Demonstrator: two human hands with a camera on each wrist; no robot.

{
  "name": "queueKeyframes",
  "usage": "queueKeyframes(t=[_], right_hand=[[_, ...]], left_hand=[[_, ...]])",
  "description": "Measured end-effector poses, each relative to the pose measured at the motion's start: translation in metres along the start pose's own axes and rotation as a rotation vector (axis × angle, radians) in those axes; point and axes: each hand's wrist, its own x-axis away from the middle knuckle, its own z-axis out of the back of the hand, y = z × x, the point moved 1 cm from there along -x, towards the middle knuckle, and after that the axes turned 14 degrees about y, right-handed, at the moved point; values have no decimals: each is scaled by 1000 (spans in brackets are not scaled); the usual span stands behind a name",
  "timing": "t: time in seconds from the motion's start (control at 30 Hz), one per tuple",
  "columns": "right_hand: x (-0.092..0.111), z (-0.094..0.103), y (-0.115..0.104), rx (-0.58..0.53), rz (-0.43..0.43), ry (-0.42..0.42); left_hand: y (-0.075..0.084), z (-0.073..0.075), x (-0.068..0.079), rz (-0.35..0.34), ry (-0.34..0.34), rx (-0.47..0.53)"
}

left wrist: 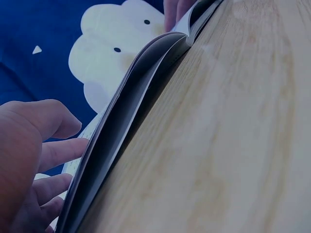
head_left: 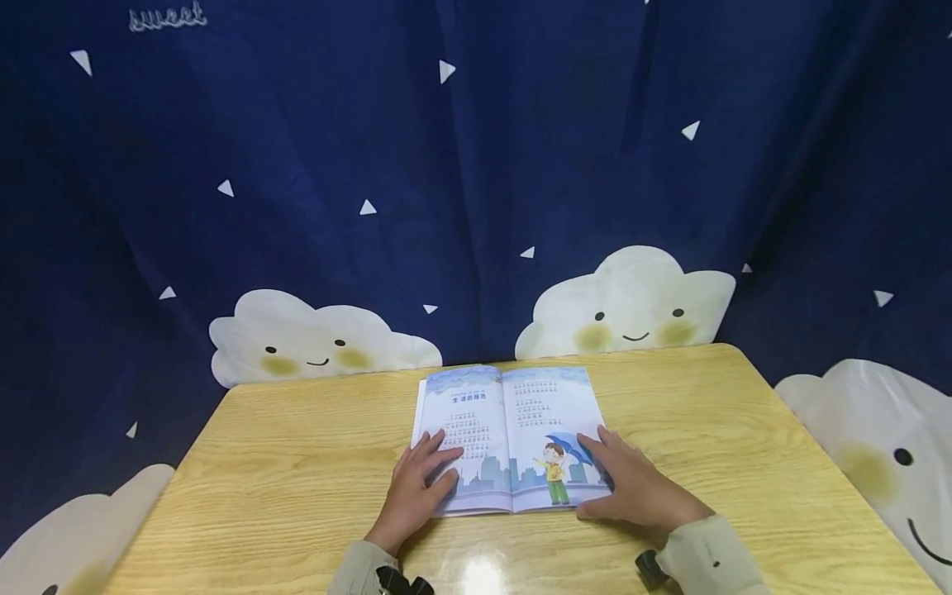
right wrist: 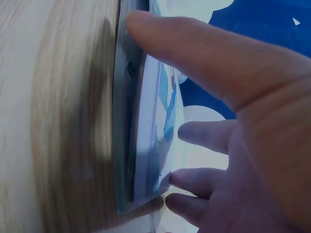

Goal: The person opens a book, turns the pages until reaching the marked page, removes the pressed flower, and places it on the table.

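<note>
An open picture book (head_left: 526, 450) lies on the wooden table, its left page (head_left: 468, 421) titled and printed with lines of text. On its right page a child under a blue umbrella (head_left: 567, 450) is drawn. My left hand (head_left: 416, 487) rests on the lower left page with fingers spread. My right hand (head_left: 640, 487) touches the right page's outer edge, thumb near the bottom corner. In the left wrist view the book's pages (left wrist: 131, 92) bow up from the table. The right wrist view shows the right thumb (right wrist: 194, 48) at the book's lower edge, other fingers extended along its side.
The wooden tabletop (head_left: 297, 463) extends to both sides of the book. Behind it hangs a dark blue curtain (head_left: 335, 124) with white triangles and smiling clouds (head_left: 632, 297). Dark wrist-worn devices (head_left: 650, 570) sit at the beige sleeves (head_left: 710, 558).
</note>
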Motion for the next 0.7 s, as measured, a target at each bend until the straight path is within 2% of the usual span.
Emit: queueKeyframes(t=[0.3,0.53,0.7], right_hand=[[0,3,0,-34,13,-19],[-1,1,0,-6,-25,-35],[1,2,1,-19,-10,-34]], left_hand=[[2,2,-1,-8,-2,2],[1,1,-1,0,-6,6],[0,1,1,-12,3,9]])
